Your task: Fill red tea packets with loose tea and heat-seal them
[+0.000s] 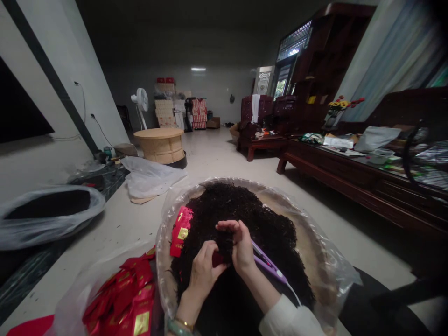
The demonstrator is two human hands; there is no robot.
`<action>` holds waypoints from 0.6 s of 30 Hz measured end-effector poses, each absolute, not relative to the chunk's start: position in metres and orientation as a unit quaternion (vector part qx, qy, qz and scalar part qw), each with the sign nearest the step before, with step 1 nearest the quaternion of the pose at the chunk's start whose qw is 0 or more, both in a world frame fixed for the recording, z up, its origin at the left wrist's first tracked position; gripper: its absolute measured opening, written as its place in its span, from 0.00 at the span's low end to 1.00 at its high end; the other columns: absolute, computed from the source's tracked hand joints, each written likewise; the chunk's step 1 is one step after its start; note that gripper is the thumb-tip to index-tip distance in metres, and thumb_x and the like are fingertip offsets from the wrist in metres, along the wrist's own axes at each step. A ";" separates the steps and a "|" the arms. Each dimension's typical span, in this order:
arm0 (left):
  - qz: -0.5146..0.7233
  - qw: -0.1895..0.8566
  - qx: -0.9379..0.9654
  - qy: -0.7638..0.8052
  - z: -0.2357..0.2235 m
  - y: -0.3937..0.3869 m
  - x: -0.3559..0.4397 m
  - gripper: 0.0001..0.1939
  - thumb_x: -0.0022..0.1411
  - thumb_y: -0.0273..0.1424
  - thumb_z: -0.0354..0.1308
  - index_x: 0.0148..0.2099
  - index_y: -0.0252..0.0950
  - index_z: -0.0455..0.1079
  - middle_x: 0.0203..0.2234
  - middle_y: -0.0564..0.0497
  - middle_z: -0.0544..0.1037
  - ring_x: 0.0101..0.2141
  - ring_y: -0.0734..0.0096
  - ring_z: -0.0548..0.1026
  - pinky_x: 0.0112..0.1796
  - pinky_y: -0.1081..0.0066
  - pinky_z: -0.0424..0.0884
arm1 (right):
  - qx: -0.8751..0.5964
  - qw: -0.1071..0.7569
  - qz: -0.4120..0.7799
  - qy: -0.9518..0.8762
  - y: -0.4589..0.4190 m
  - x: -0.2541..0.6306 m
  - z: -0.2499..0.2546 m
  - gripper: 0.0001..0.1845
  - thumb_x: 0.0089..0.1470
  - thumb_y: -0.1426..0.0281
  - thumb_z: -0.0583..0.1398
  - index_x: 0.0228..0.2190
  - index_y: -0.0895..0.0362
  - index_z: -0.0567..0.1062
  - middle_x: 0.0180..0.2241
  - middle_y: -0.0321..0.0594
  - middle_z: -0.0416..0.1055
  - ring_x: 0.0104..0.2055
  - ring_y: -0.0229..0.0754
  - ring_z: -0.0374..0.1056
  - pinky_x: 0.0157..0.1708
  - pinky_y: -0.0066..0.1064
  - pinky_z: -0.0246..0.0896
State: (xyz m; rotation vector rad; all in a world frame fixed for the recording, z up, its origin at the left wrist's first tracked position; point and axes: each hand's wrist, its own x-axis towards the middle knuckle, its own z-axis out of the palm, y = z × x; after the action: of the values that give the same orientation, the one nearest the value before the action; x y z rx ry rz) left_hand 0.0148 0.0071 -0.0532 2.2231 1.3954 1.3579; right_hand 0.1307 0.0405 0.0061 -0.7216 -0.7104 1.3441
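Observation:
A wide round basket [317, 254] lined with clear plastic sits in front of me, heaped with dark loose tea leaves [245, 210]. My left hand [203, 273] grips a small red packet [217, 259] over the heap. My right hand [240, 247] is closed in a pinch on a clump of tea leaves just above that packet. A stack of red and gold packets [181, 231] leans on the heap's left side. A purple tool with a white cord [268, 266] lies on the leaves under my right wrist.
A clear bag of several red packets [122, 298] lies at lower left. A plastic-lined sack of dark leaves [49, 210] sits far left. A long dark wooden table [367, 182] runs along the right. A round wicker table [161, 144] and a fan [142, 100] stand farther back.

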 end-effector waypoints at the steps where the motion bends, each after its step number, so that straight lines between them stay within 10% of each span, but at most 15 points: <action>1: 0.459 0.092 0.747 0.471 -0.055 0.008 0.015 0.14 0.54 0.27 0.61 0.42 0.40 0.61 0.38 0.49 0.72 0.36 0.64 0.76 0.33 0.67 0.76 | -0.327 0.654 0.592 -0.339 0.040 0.131 0.005 0.24 0.52 0.49 0.54 0.27 0.55 0.78 0.31 0.39 0.78 0.39 0.47 0.72 0.49 0.41 0.60; 7: 0.471 0.095 0.734 0.480 -0.061 0.009 0.011 0.20 0.52 0.31 0.64 0.46 0.41 0.61 0.40 0.48 0.73 0.38 0.62 0.77 0.34 0.65 0.77 | -0.337 0.534 0.607 -0.483 0.033 0.139 -0.003 0.38 0.52 0.39 0.46 0.41 0.55 0.78 0.44 0.46 0.76 0.54 0.54 0.65 0.59 0.50 0.46; 11: 0.477 0.096 0.724 0.488 -0.061 0.009 0.007 0.18 0.54 0.31 0.62 0.46 0.40 0.61 0.40 0.48 0.73 0.37 0.63 0.77 0.34 0.64 0.77 | -0.381 0.429 0.527 -0.627 0.025 0.155 -0.005 0.36 0.55 0.41 0.45 0.53 0.49 0.71 0.58 0.40 0.65 0.67 0.52 0.43 0.64 0.51 0.30; 18: 0.468 0.113 0.712 0.511 -0.066 0.007 0.004 0.21 0.53 0.32 0.63 0.47 0.40 0.60 0.40 0.49 0.73 0.38 0.63 0.77 0.33 0.64 0.77 | -0.381 0.375 0.290 -0.794 0.013 0.173 0.013 0.16 0.60 0.60 0.53 0.42 0.50 0.77 0.44 0.43 0.75 0.56 0.52 0.59 0.57 0.51 0.51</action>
State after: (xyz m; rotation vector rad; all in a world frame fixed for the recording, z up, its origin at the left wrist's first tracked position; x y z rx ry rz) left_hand 0.0040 0.0073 -0.0662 2.0892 1.4998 1.3731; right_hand 0.1731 0.0134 0.0132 -0.9756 -2.0313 0.7424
